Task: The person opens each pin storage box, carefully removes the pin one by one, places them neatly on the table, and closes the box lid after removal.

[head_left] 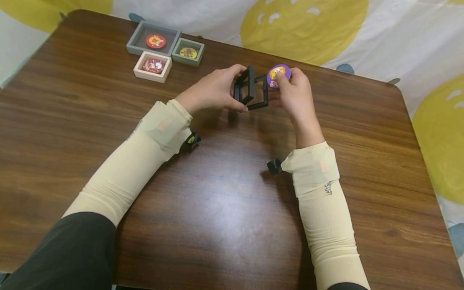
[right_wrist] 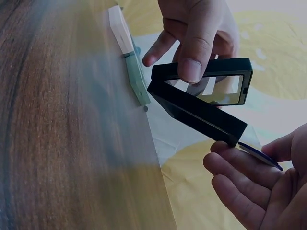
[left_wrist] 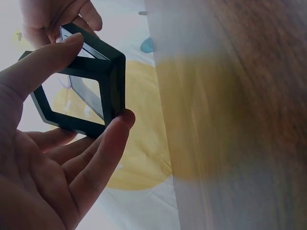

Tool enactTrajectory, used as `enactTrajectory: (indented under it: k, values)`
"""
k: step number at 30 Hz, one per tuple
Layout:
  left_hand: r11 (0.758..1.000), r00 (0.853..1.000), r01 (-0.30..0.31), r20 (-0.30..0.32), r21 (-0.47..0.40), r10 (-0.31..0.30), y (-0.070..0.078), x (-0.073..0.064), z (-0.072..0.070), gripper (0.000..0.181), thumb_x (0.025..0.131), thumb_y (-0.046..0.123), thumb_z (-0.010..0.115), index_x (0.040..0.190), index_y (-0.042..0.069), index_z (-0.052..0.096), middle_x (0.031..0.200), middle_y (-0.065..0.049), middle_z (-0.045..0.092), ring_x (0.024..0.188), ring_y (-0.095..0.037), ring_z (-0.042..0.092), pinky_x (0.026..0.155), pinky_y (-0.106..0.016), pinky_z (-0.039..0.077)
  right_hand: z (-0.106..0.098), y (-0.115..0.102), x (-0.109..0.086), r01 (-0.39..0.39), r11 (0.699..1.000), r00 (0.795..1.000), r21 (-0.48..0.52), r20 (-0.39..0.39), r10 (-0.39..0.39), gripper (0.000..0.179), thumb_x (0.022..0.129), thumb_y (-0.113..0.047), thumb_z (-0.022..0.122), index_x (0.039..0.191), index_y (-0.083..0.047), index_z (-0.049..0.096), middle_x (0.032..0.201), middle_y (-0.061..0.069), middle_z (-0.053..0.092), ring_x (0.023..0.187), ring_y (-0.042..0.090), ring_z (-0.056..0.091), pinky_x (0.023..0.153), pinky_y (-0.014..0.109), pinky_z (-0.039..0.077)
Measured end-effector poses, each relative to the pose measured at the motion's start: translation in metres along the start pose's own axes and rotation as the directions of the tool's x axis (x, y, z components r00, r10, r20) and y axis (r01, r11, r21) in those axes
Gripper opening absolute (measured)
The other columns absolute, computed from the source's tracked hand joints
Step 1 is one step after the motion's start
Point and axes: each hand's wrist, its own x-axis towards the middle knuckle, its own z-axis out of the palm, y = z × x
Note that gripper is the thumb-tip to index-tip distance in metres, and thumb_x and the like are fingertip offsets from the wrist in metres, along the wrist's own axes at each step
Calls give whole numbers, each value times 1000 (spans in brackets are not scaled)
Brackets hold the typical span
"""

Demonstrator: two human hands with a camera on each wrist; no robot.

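My left hand (head_left: pixel 221 89) grips a small black hinged display frame (right_wrist: pixel 201 110) by its edges, thumb on one side and fingers on the other. The frame stands partly unfolded, its two square halves apart like a book, with clear film across the windows. My right hand (head_left: pixel 298 94) pinches a round purple badge (head_left: pixel 278 75) with a yellow figure on it, close beside the frame's right half. In the right wrist view the badge (right_wrist: pixel 260 155) shows edge-on between thumb and fingers, near the frame's lower corner.
Toward the back left of the wooden table (head_left: pixel 217 193) sit a grey box frame (head_left: pixel 134 49) with a red disc, a green one (head_left: pixel 187 61) with a yellow disc, and a cream one (head_left: pixel 150 77) with a dark red disc. A patterned cloth (head_left: pixel 217 24) hangs behind.
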Motion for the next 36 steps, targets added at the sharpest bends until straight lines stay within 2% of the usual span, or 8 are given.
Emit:
enactTrajectory:
  k: [8,10,22,36]
  values:
    - [999,1000,-3,16,33,2,-1,1,-1,89,73,28,82,145,11,32,134,-11,55,114,-22,55,100,-40,43,1,-2,-1,-14,1000,999,-22,31,15,9,99,-17,43,97,-9,46,69,0,62,49,8,64,52,24,54]
    - [999,1000,0,17,35,-1,-1,2,0,90,73,29,82,145,12,32,134,-11,55,116,-23,54,101,-40,42,1,-2,-1,-21,999,999,-29,37,22,9,99,-18,43,97,-9,46,70,0,62,50,8,65,53,24,54]
    - [997,1000,2,22,72,-4,-2,3,2,92,72,28,83,146,12,31,135,-11,55,115,-24,54,101,-40,42,2,-4,-4,-14,1000,998,-20,61,15,10,99,-19,43,96,-10,46,68,-2,64,54,8,66,53,23,53]
    - [993,999,29,36,118,-34,-1,4,3,94,71,30,83,147,16,29,137,-8,53,115,-23,54,100,-40,43,4,-4,-3,-29,999,997,-36,77,31,11,100,-19,42,98,-9,46,67,-3,64,53,8,67,50,21,50]
